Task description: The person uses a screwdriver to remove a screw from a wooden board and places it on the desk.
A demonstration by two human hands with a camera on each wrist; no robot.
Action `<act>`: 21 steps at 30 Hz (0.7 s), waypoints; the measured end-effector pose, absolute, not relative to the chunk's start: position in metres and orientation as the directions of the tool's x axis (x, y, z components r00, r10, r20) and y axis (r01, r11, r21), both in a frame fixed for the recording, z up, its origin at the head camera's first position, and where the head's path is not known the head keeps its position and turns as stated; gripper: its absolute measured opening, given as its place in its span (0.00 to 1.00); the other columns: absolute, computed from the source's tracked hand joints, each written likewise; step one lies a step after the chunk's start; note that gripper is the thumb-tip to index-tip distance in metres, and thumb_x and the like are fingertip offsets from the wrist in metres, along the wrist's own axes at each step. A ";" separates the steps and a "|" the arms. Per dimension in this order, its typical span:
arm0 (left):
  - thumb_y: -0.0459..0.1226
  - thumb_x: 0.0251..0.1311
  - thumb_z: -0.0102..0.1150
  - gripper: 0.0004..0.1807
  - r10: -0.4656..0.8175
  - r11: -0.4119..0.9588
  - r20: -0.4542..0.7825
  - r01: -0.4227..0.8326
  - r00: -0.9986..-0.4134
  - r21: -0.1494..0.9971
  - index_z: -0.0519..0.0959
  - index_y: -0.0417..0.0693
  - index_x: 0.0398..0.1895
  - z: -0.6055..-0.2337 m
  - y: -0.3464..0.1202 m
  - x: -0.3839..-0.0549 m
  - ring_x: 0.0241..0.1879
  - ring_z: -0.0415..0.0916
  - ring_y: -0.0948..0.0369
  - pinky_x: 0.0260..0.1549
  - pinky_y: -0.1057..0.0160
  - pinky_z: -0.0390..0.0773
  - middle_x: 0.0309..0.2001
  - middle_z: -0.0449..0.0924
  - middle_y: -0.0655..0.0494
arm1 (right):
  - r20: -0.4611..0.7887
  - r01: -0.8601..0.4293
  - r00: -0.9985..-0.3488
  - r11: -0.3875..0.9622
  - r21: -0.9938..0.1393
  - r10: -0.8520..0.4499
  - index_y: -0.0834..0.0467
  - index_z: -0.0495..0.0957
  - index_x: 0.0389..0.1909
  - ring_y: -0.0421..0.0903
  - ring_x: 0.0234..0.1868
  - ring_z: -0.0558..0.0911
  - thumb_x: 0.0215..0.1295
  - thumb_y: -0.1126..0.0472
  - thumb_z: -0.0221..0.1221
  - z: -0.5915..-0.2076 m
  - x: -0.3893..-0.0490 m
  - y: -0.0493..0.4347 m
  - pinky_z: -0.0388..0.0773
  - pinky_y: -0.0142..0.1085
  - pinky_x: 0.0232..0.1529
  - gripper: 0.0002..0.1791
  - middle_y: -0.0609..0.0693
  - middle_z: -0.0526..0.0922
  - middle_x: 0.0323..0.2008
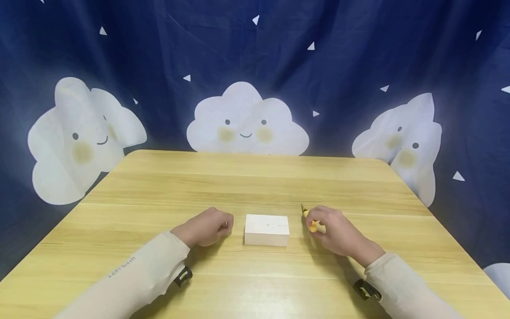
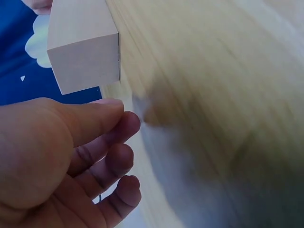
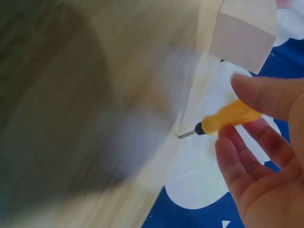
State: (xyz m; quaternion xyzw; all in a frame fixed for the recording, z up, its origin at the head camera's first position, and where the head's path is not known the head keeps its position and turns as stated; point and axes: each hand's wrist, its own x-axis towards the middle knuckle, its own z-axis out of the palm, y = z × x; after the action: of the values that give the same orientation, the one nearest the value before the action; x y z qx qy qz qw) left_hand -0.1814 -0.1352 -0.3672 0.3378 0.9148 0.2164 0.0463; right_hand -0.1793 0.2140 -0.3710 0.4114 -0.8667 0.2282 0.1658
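Observation:
A pale rectangular wooden block (image 1: 267,231) lies on the table between the two hands, with a few small marks on its top. To its right, my right hand (image 1: 336,230) pinches a small screwdriver by its yellow handle (image 3: 232,116), thumb on one side and fingers on the other. Its thin metal shaft (image 3: 187,134) points away from the palm, the tip close to the tabletop. My left hand (image 1: 208,227) is just left of the block, apart from it. Its fingers are loosely curled, thumb near the index fingertip, and nothing is held.
The wood-grain table (image 1: 255,186) has rounded far corners. Behind it hangs a dark blue curtain (image 1: 159,53) printed with white clouds and small triangles. Each sleeved wrist wears a dark strapped device, one on the left (image 1: 183,276) and one on the right (image 1: 367,289).

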 end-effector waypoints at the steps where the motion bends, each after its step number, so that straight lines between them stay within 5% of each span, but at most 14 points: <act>1: 0.21 0.56 0.53 0.14 0.644 0.672 0.065 0.604 -0.762 0.429 0.72 0.48 0.20 -0.368 -0.135 -0.182 0.21 0.63 0.68 0.23 0.70 0.70 0.18 0.67 0.65 | 0.457 -0.792 -0.605 0.550 -0.264 -0.652 0.54 0.76 0.27 0.42 0.37 0.79 0.40 0.80 0.66 -0.371 -0.179 0.215 0.83 0.35 0.35 0.19 0.45 0.81 0.33; 11: 0.22 0.53 0.61 0.15 0.694 0.629 0.096 0.665 -0.714 0.402 0.75 0.48 0.17 -0.371 -0.133 -0.184 0.22 0.65 0.70 0.24 0.72 0.72 0.20 0.73 0.65 | 0.279 -0.794 -0.604 0.533 -0.292 -0.747 0.54 0.82 0.27 0.42 0.39 0.81 0.38 0.77 0.72 -0.369 -0.178 0.214 0.83 0.35 0.43 0.17 0.44 0.82 0.34; 21: 0.21 0.51 0.63 0.16 0.706 0.601 0.130 0.686 -0.696 0.410 0.76 0.48 0.17 -0.375 -0.133 -0.184 0.22 0.64 0.71 0.23 0.73 0.73 0.19 0.72 0.66 | 0.154 -0.740 -0.653 0.582 -0.338 -0.741 0.55 0.85 0.29 0.45 0.40 0.80 0.42 0.74 0.72 -0.367 -0.175 0.216 0.82 0.34 0.39 0.14 0.49 0.82 0.40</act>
State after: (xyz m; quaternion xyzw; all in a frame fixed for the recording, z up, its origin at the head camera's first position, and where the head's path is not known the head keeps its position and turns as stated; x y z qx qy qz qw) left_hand -0.1845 -0.1326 -0.3745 0.3889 0.8945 0.2193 0.0224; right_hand -0.1749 0.2158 -0.3668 0.4163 -0.8893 0.1893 -0.0019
